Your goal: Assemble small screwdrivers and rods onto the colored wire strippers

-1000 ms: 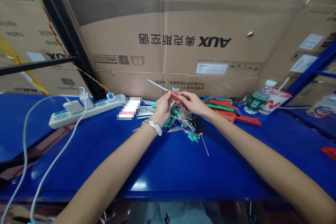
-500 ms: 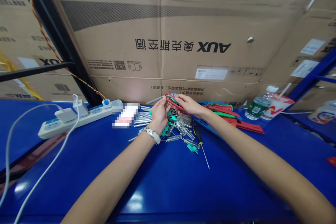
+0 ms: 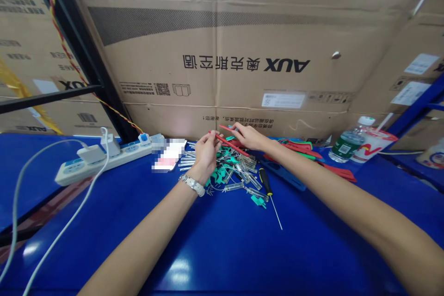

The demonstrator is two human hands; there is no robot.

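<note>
Over a heap of small parts, my left hand (image 3: pixel 207 150) is closed on one end of a long red plastic piece (image 3: pixel 233 144). My right hand (image 3: pixel 247 137) is closed at the same red object, its fingers near a second red strip on the far side. Below both hands lie green plastic bits (image 3: pixel 219 174) and clear tubes with metal parts (image 3: pixel 234 186). A black and yellow screwdriver (image 3: pixel 266 182) rests right of the heap. What else the fingers cover is hidden.
Left on the blue table (image 3: pixel 215 249) are a white power strip (image 3: pixel 114 158) with cables and a phone (image 3: pixel 169 155). Red and green tools (image 3: pixel 301 150), a blue one (image 3: pixel 282 173), a bottle (image 3: pixel 348 143) and a cup (image 3: pixel 374 145) stand or lie right. Cardboard boxes (image 3: pixel 222 32) rise behind.
The view has shifted slightly. The red piece has opened out into two visible strips, and the grey-white rod seen beyond my left hand no longer shows.
</note>
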